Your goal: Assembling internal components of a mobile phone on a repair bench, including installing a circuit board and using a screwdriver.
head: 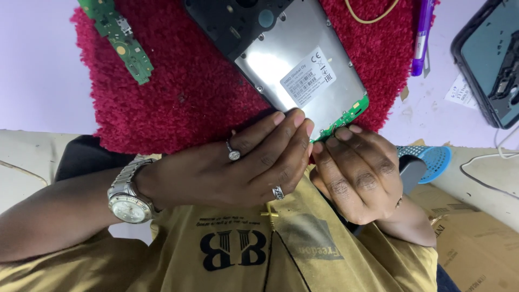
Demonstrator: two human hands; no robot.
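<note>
Red fuzzy mat (184, 92) carries our opened phone (294, 59). Head view: our left hand (238, 167) and right hand (359, 176) pinch its near edge, fingertips closed on the green board (351, 112). Spare circuit board (121, 38) lies apart.

Mat (189, 92): deep red, shaggy pile.
Tabletop (38, 70): pale lilac-white, plain.
Opened phone (292, 54): silver metal plate, black upper frame, a white label with black print.
Small board at phone's edge (351, 112): bright green.
Loose circuit board (121, 40): green with gold and silver spots.
Pen (421, 32): purple.
Rubber band (373, 13): tan-yellow.
Wristwatch (127, 197): silver, pale dial.
Shirt (243, 254): mustard yellow, black print.
Perforated object (432, 157): light blue.
</note>
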